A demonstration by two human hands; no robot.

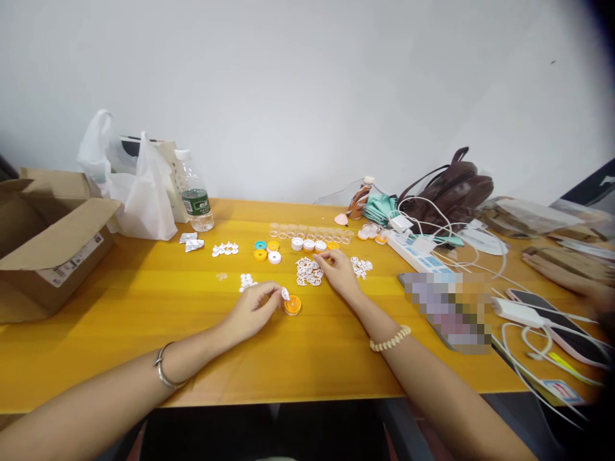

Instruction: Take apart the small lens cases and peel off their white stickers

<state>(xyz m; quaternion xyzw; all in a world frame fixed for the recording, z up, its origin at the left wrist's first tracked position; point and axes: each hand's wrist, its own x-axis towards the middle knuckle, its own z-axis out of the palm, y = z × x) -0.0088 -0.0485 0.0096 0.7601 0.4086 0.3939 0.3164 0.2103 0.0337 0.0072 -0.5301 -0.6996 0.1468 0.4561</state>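
Note:
My left hand (254,310) pinches a small white plastic piece (285,294) at its fingertips. The piece is right above an orange round case (293,305) that lies on the table. My right hand (339,272) has its fingertips drawn together at the edge of a pile of white openwork plastic pieces (308,271); what they hold, if anything, is too small to make out. Just beyond are white round cases (297,244) and an orange one (332,246). More white pieces (361,266) lie to the right of that hand. Small white parts (247,281) sit behind my left hand.
Clear rings (307,232) stand in rows farther back. Coloured round cases (260,254) and white knobbed parts (225,249) lie left of centre. A cardboard box (62,250) and water bottle (196,198) stand left; a power strip (418,253), cables and phone (557,326) lie right.

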